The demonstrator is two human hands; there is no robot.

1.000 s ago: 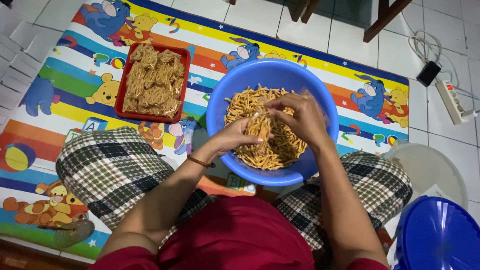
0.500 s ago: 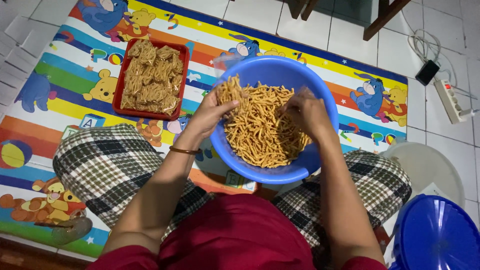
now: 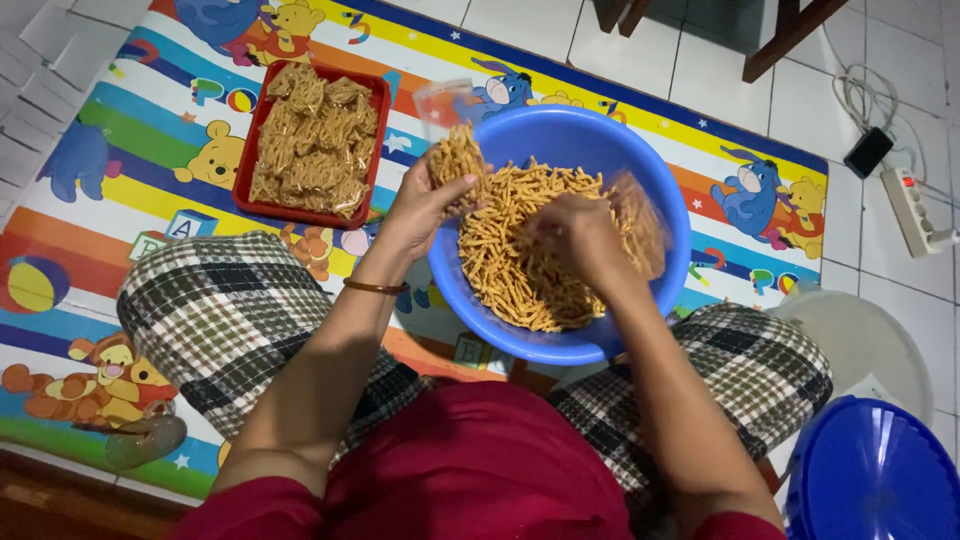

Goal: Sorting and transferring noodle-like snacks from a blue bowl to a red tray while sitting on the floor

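A blue round bowl (image 3: 560, 352) full of thin orange-brown snack sticks (image 3: 510, 270) sits on the mat between my knees. My left hand (image 3: 418, 207) is at the bowl's left rim, shut on a small clear bag of snack sticks (image 3: 456, 165) held upright. Over the middle of the bowl, my right hand (image 3: 575, 240) grips a blurred clear plastic bag (image 3: 640, 222) that hangs toward the right rim. A thin bangle is on my left wrist.
A red tray (image 3: 243, 170) of several filled snack bags lies on the cartoon play mat (image 3: 120, 190), left of the bowl. At the right are a blue lid (image 3: 875, 475), a white lid (image 3: 860, 340), and a power strip with cables (image 3: 910, 205) on tiled floor.
My left hand has lifted out of the bowl to its left rim with a filled bag. My right hand has picked up a clear bag over the snack sticks.
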